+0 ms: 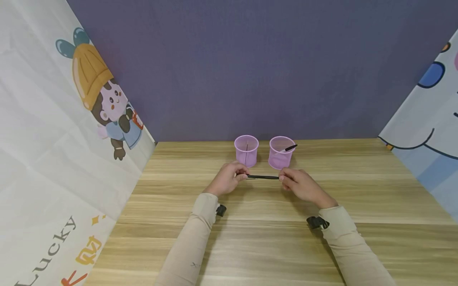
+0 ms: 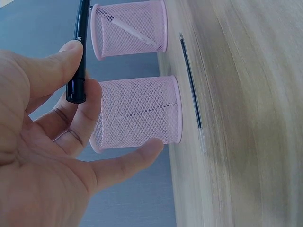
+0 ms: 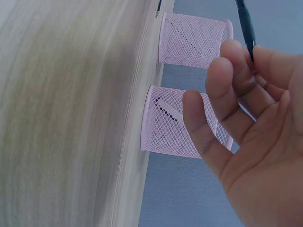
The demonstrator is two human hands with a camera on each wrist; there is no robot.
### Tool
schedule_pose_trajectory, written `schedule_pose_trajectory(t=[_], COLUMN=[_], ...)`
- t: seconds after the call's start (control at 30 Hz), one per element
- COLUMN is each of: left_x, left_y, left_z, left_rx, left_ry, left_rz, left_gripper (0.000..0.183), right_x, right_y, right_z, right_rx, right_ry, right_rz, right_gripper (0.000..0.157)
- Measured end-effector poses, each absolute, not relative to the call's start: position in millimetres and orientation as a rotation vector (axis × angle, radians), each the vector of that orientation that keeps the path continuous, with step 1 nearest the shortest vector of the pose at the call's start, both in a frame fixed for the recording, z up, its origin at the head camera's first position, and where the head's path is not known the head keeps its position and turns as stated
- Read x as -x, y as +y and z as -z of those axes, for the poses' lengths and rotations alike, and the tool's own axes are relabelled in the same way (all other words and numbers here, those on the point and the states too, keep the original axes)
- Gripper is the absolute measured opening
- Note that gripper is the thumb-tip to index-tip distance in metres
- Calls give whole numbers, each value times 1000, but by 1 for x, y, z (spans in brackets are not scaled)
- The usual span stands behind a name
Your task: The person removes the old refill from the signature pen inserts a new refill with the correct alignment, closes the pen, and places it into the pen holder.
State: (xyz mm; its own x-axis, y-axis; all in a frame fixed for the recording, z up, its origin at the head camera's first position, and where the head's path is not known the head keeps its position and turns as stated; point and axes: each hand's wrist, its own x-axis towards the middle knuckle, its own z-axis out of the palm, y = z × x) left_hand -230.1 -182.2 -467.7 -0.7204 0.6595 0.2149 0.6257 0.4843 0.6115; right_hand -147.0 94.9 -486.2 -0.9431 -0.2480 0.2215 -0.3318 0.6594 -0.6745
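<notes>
A black pen (image 1: 264,177) is stretched level between both hands, above the table and in front of two cups. My left hand (image 1: 227,178) pinches one end between thumb and index finger; that blunt end pokes out below the fingertips in the left wrist view. The opposite, narrower end is pinched by my right hand (image 1: 303,186), whose other fingers are spread loosely in the right wrist view. On the wood beneath lies a thin pen refill (image 2: 191,85), dark with a clear tail, mostly covered by the pen and left hand from above.
Two pink mesh pen cups stand side by side near the back wall (image 1: 264,71). Inside the left cup (image 1: 252,159) leans a thin dark stick. The right cup (image 1: 278,162) holds a black-and-white pen (image 1: 291,147) that pokes over its rim. Printed cloths hang at both sides.
</notes>
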Motion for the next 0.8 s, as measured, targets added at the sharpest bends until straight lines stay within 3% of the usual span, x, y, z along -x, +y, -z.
schedule_pose_trajectory(t=[0.8], left_x=[229], left_y=[-181], left_z=[468], left_rx=[-1152], left_ry=[2692], left_rz=[-1039], left_gripper=[8], right_x=[147], right_y=[95], right_z=[485], right_rx=[-472], right_ry=[-2787], right_rz=[-1133], right_gripper=[19])
